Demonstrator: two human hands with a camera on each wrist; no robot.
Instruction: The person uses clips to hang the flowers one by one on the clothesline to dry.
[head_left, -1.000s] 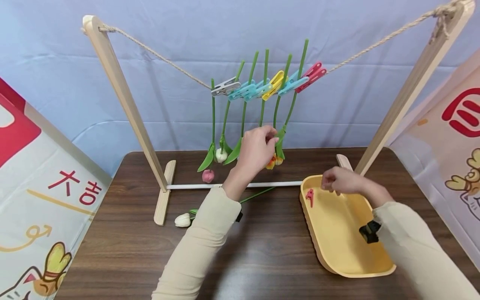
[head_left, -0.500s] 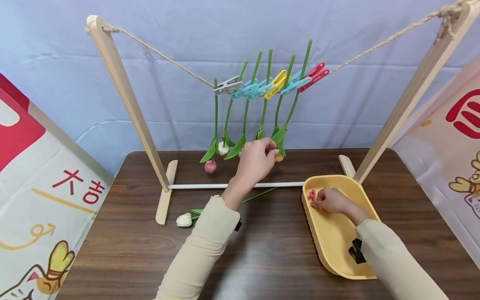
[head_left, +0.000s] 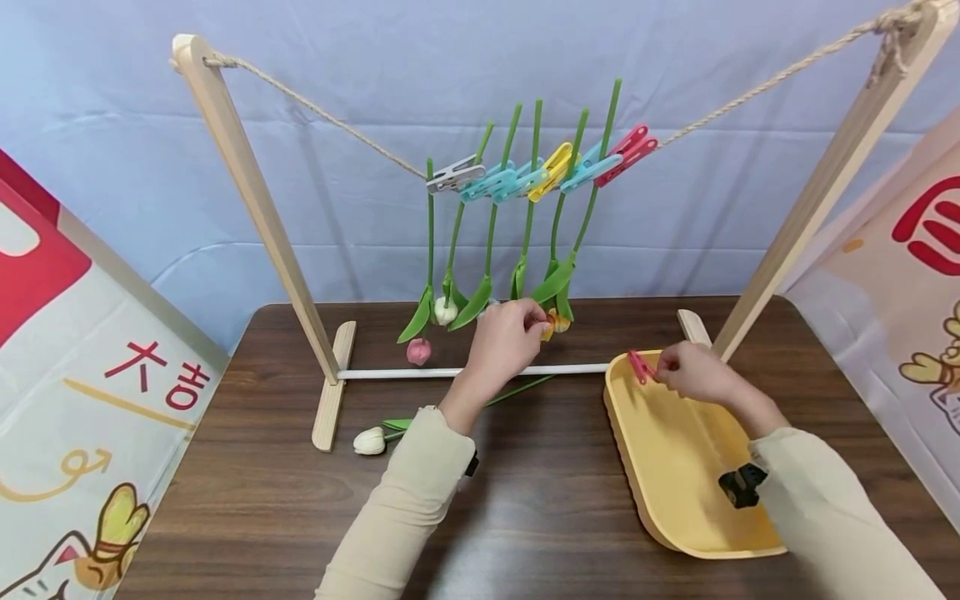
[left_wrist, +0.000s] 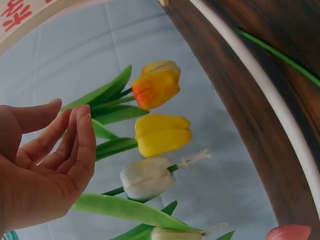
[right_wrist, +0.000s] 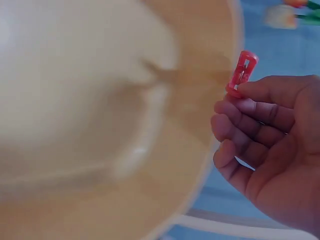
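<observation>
My right hand (head_left: 693, 371) pinches a pink clothespin (right_wrist: 242, 73) between thumb and fingertips, above the far end of a yellow tray (head_left: 637, 500). My left hand (head_left: 504, 340) hovers by the hanging tulips with loosely bent fingers; the left wrist view shows a gap between thumb and fingers and nothing held. Beside it hang a yellow tulip (left_wrist: 162, 135), an orange tulip (left_wrist: 156, 89) and a white tulip (left_wrist: 147, 177), heads down. Several clothespins, among them a grey clothespin (head_left: 455, 175) and a yellow clothespin (head_left: 551, 171), hold the stems on a rope (head_left: 322, 112).
Wooden posts (head_left: 255, 200) stand left and right with the rope tied between them. A white rod (head_left: 397, 374) joins their feet low over the brown table (head_left: 247, 500). A loose white tulip (head_left: 369, 441) lies on the table, partly behind my left arm.
My right hand reached down into the tray, took the pink clothespin and lifted it toward the far rim. My left hand has sunk slightly beside the tulips.
</observation>
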